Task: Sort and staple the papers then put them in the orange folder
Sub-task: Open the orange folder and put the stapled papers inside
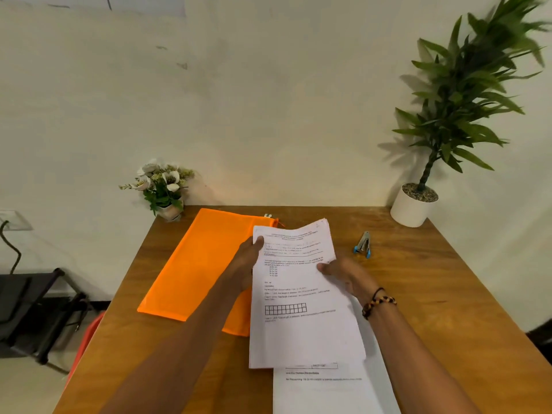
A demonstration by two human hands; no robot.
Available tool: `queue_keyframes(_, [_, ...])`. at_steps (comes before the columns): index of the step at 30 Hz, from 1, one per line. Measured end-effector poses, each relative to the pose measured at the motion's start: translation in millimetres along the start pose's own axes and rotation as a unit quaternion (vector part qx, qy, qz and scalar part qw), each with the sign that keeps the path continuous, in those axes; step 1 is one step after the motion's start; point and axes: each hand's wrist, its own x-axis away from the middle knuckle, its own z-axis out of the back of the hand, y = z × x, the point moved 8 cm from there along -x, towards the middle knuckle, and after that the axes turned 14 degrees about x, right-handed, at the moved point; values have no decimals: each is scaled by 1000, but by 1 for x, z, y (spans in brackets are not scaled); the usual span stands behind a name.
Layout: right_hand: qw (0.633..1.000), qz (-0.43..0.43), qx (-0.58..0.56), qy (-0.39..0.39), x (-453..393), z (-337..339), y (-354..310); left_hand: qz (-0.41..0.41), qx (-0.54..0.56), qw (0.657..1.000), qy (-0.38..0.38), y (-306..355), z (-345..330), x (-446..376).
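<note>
I hold a set of white printed papers above the wooden table. My left hand grips their upper left edge, thumb on top. My right hand, with a beaded bracelet at the wrist, pinches the right edge. More printed papers lie flat on the table below them, near the front edge. The orange folder lies flat to the left, partly under my left arm and the held papers. A small stapler with blue ends rests on the table to the right of the papers.
A small pot of white flowers stands at the table's back left corner. A tall green plant in a white pot stands at the back right. A dark rack sits on the floor to the left. The wall is right behind the table.
</note>
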Motion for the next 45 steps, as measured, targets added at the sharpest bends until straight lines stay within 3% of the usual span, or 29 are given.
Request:
queue_keyframes(3, [997, 1, -61, 52, -7, 3, 14, -65, -56, 995, 45, 10, 10, -5])
queue_keyframes(5, [992, 11, -109, 67, -6, 7, 23, -144, -229, 956, 110, 20, 24, -7])
queue_keyframes(6, [990, 15, -124, 65, -6, 9, 26, -181, -374, 902, 119, 25, 25, -7])
queue_keyframes(8, [989, 11, -131, 74, -8, 18, 32, -186, -629, 748, 104, 14, 23, -9])
queue_keyframes(9, [989, 7, -126, 81, -9, 23, 34, -163, -688, 700, 98, 6, 24, -10])
queue_keyframes(10, [989, 1, -118, 84, -11, 27, 36, -145, -709, 683, 98, 0, 25, -9])
queue_keyframes(15, [992, -9, -101, 73, -11, 32, 42, -197, -693, 684, 120, 9, 15, -3])
queue_keyframes(18, [994, -17, -80, 67, -14, 30, 45, -240, -654, 701, 153, 25, 15, 6])
queue_keyframes(24, [1000, -4, -11, 12, -12, 20, 35, -251, -616, 726, 173, 35, 18, 16])
queue_keyframes(30, [992, 19, 122, -15, -31, 16, 16, -279, -626, 711, 157, 53, 19, 16])
queue_keyframes(38, [999, 26, 14, -35, -22, 5, -22, -271, -684, 673, 74, 58, -2, 26])
queue_keyframes(45, [991, 35, -130, 0, -26, -11, -22, -239, -702, 670, 17, 50, -12, 34])
